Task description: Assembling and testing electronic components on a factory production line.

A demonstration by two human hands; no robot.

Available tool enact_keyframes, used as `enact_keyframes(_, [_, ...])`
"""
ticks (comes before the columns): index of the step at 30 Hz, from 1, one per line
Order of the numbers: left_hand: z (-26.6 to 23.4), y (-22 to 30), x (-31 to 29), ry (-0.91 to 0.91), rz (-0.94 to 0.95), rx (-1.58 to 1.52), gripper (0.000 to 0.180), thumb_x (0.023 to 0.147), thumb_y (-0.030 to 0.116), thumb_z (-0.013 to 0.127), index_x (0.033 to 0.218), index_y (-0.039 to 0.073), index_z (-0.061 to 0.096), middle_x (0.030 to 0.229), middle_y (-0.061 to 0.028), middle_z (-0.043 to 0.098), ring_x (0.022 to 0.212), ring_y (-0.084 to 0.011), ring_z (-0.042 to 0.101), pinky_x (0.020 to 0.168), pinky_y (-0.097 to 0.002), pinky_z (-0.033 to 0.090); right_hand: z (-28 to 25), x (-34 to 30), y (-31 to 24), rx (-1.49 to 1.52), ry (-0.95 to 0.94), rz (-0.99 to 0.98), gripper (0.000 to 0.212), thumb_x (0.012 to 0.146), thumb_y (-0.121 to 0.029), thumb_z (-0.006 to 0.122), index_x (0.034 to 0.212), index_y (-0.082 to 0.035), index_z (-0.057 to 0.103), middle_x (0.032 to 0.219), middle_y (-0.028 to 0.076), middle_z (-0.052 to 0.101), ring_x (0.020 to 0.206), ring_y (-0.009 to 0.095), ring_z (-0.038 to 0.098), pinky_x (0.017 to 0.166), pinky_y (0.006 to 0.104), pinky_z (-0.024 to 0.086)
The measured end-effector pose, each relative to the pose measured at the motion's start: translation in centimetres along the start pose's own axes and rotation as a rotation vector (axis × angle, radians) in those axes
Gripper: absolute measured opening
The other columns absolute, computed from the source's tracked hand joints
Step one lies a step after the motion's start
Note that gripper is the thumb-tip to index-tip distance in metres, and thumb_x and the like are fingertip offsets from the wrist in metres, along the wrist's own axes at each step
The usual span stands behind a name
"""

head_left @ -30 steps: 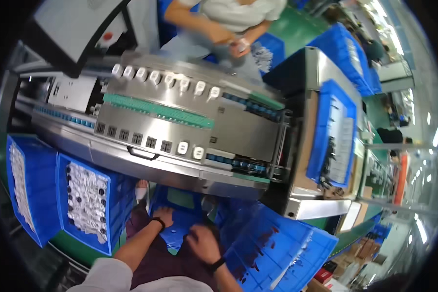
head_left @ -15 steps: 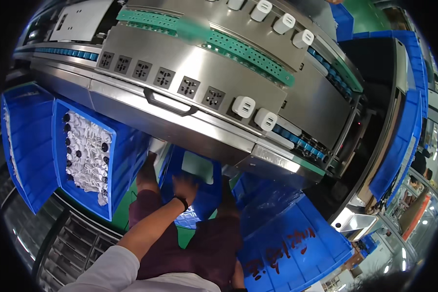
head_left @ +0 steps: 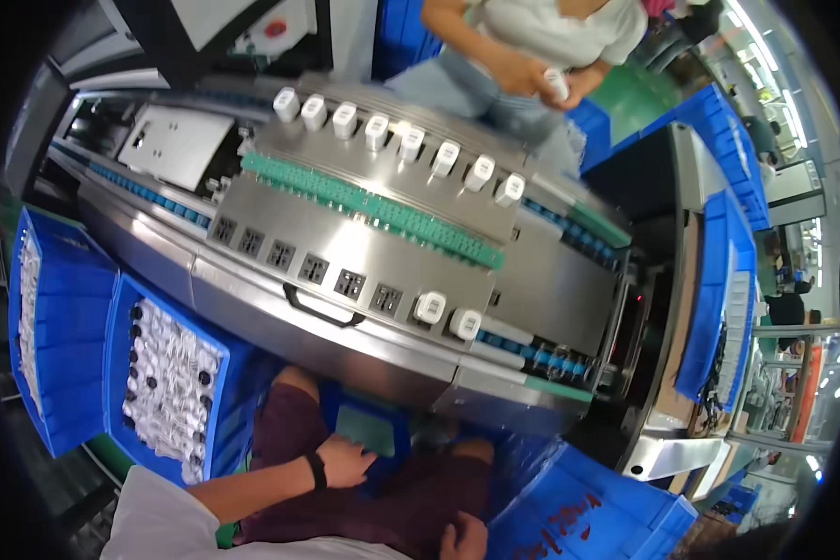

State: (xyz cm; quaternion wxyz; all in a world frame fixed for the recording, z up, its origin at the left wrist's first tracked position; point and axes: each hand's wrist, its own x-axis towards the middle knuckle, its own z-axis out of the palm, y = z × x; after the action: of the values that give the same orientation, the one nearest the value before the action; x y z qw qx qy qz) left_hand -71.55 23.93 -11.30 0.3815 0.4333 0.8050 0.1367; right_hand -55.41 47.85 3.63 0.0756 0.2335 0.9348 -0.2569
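My left hand [head_left: 345, 462], with a black band at its wrist, is over my lap beside the blue bin [head_left: 403, 437] between my knees. Its fingers point right, loosely stretched, and nothing shows in them. A flat grey-green piece [head_left: 366, 430] lies at that bin, just beyond the hand. Low on my right thigh rests my right hand [head_left: 465, 539], thumb apart from the fingers and no thing visible in it. Ahead is a metal bench with a row of black sockets [head_left: 314, 269]; two white plug chargers [head_left: 430, 307] sit at the row's right end.
Across the bench, a co-worker's hands [head_left: 541, 82] hold a white charger. Several white chargers [head_left: 412, 143] line the far side, behind a green perforated strip [head_left: 373, 207]. Blue bins of white bundled parts [head_left: 168, 383] stand left; another blue bin [head_left: 588, 509] is at right. A black handle [head_left: 322, 308] juts from the bench front.
My view has tilted up, bringing the co-worker and far charger row into sight. My left hand has drawn back from over the bin toward my lap. My right hand has come into view.
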Motion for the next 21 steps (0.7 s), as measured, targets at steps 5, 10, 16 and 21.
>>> enact_keyframes(5, [-3.4, 1.9, -1.6, -0.116, -0.021, -0.066, 0.051, 0.089, 0.043, 0.069, 0.129, 0.012, 0.064, 0.096, -0.0163, 0.074, 0.083, -0.0353, 0.074, 0.07, -0.0477, 0.058, 6.7, 5.7, -1.5, 0.462, -0.244, -0.222, 0.03, 0.095, -0.014, 0.073, 0.121, 0.0, 0.067, 0.115, 0.023, 0.069, 0.105, 0.04, 0.068, 0.092, 0.047, 0.055])
enact_keyframes(10, [-0.4, 1.9, -3.0, 0.134, 0.06, 0.038, 0.052, 0.095, 0.044, 0.064, 0.133, 0.009, 0.059, 0.097, -0.0153, 0.072, 0.081, -0.0359, 0.073, 0.067, -0.0468, 0.058, 11.7, 8.6, 0.8, 0.372, -0.45, -0.384, 0.039, 0.101, -0.024, 0.069, 0.131, 0.0, 0.063, 0.126, 0.019, 0.07, 0.114, 0.03, 0.069, 0.099, 0.0382, 0.053])
enact_keyframes(16, [-1.0, 5.6, -7.9, 0.293, 0.165, -0.308, 0.048, 0.099, 0.038, 0.067, 0.135, 0.007, 0.059, 0.11, -0.0145, 0.072, 0.096, -0.0302, 0.073, 0.083, -0.0421, 0.059, 19.9, 10.4, 9.3, 0.68, -0.416, -0.258, 0.031, 0.103, -0.015, 0.066, 0.129, 0.003, 0.063, 0.118, 0.012, 0.074, 0.104, 0.02, 0.07, 0.094, 0.0314, 0.055])
enact_keyframes(21, [-16.1, 10.4, -20.4, 0.77, 0.237, -0.295, 0.055, 0.094, 0.032, 0.076, 0.137, 0.001, 0.059, 0.128, -0.0141, 0.069, 0.114, -0.0261, 0.068, 0.099, -0.0379, 0.053, 22.5, 12.0, 9.6, 1.02, -0.287, -0.097, 0.026, 0.102, -0.012, 0.066, 0.124, 0.002, 0.064, 0.109, 0.011, 0.075, 0.098, 0.015, 0.07, 0.087, 0.028, 0.056])
